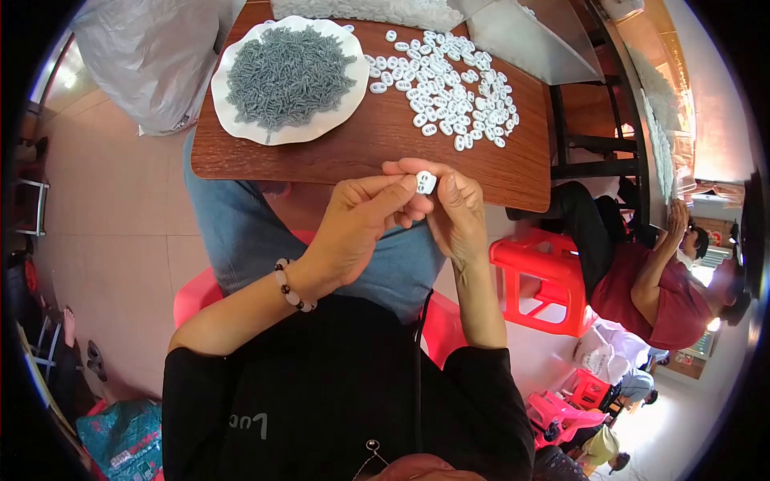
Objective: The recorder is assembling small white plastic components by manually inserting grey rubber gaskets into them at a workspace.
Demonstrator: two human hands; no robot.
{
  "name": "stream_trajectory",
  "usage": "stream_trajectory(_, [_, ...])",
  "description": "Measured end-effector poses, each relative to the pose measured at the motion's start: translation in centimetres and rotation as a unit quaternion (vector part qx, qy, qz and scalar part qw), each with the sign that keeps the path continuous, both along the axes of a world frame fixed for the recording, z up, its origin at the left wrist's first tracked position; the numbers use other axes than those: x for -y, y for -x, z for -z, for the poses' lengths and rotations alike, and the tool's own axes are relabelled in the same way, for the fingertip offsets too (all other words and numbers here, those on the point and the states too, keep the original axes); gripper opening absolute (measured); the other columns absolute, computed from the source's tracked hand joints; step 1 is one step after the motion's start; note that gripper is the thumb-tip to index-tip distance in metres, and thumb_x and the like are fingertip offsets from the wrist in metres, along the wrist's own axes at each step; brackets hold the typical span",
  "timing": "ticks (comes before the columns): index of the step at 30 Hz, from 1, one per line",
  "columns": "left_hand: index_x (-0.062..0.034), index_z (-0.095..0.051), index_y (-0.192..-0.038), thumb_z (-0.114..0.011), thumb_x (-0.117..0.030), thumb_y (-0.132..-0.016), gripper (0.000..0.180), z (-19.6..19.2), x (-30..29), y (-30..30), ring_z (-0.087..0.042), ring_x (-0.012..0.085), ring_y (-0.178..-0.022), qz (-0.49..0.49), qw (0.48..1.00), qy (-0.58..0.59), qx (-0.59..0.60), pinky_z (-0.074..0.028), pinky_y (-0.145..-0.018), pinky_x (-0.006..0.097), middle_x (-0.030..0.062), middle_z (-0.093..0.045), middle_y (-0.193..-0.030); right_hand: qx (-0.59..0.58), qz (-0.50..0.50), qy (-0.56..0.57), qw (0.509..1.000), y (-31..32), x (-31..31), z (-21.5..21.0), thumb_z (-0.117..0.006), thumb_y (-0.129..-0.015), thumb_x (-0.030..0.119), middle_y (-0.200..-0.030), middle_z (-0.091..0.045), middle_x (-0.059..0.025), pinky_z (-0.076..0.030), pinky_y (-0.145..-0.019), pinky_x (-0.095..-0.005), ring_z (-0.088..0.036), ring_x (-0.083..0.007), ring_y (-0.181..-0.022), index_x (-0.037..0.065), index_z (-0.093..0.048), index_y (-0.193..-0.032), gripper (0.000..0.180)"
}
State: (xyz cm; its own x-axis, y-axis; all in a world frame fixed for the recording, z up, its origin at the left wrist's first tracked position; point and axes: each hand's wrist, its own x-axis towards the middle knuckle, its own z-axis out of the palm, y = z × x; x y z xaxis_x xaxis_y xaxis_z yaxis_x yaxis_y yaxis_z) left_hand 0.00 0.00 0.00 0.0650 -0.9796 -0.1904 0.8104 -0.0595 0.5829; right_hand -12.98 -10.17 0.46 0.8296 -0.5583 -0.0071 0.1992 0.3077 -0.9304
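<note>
Both hands meet just below near edge of wooden table (361,152). Right hand (457,212) pinches small white two-hole plastic piece (426,182) between fingertips; left hand (361,224), beaded bracelet (289,287) at wrist, closes fingers against same piece. On table: white plate (241,120) heaped with grey springs (285,74), beside it scattered white plastic pieces (449,88).

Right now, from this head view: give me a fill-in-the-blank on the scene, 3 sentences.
1. Both hands hold one small white piece with ____ holes.
2. The grey parts are heaped on a white ____ at the table's left side.
3. The left hand's wrist wears a beaded ____; the right hand has none.

Missing words: two; plate; bracelet
</note>
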Motion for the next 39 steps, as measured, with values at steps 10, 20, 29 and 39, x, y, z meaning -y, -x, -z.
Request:
stream_trajectory(10, [-0.0017, -0.067, -0.095, -0.055, -0.021, -0.094, 0.023, 0.2, 0.0, 0.6, -0.057, 0.0077, -0.079, -0.03, 0.997, -0.045, -0.057, -0.045, -0.075, 0.022, 0.003, -0.066, -0.088, -0.037, 0.028, -0.005, 0.999, -0.5, -0.3, 0.3, -0.041, -0.099, 0.032, -0.115, -0.059, -0.025, -0.051, -0.086, -0.0329, -0.062, -0.0235, -0.099, -0.009, -0.053, -0.118, 0.047])
stream_trajectory(20, [-0.0036, -0.065, -0.101, -0.056, -0.02, -0.094, 0.02, 1.2, 0.0, 0.3, -0.06, 0.0096, -0.082, -0.007, 0.994, -0.066, -0.088, -0.049, -0.078, 0.023, 0.0035, -0.066, -0.091, -0.088, 0.039, -0.003, 0.995, -0.6, -0.4, 0.2, -0.042, -0.099, 0.031, -0.111, -0.061, -0.0232, -0.051, -0.086, -0.0326, -0.063, -0.022, -0.097, -0.009, -0.056, -0.114, 0.045])
stream_trajectory(29, [-0.0024, -0.066, -0.095, -0.057, -0.022, -0.093, 0.022, 1.0, 0.1, 0.3, -0.058, 0.008, -0.077, -0.015, 0.995, -0.065, -0.079, -0.047, -0.075, 0.022, 0.0034, -0.066, -0.088, -0.084, 0.061, 0.016, 0.994, -0.7, -0.5, 0.3, -0.046, -0.097, 0.03, -0.108, -0.063, -0.0222, -0.051, -0.084, -0.0322, -0.063, -0.0216, -0.095, -0.008, -0.058, -0.112, 0.043])
stream_trajectory(39, [-0.0008, -0.068, -0.098, -0.057, -0.019, -0.093, 0.022, 0.0, -0.1, 1.0, -0.057, 0.0077, -0.077, -0.002, 0.998, -0.018, 0.061, -0.045, -0.072, 0.022, 0.0051, -0.067, -0.088, -0.111, 0.085, 0.095, 0.986, 0.1, 0.5, -2.3, -0.052, -0.095, 0.028, -0.093, -0.067, -0.0174, -0.052, -0.069, -0.0274, -0.064, -0.0158, -0.075, -0.006, -0.065, -0.094, 0.036])
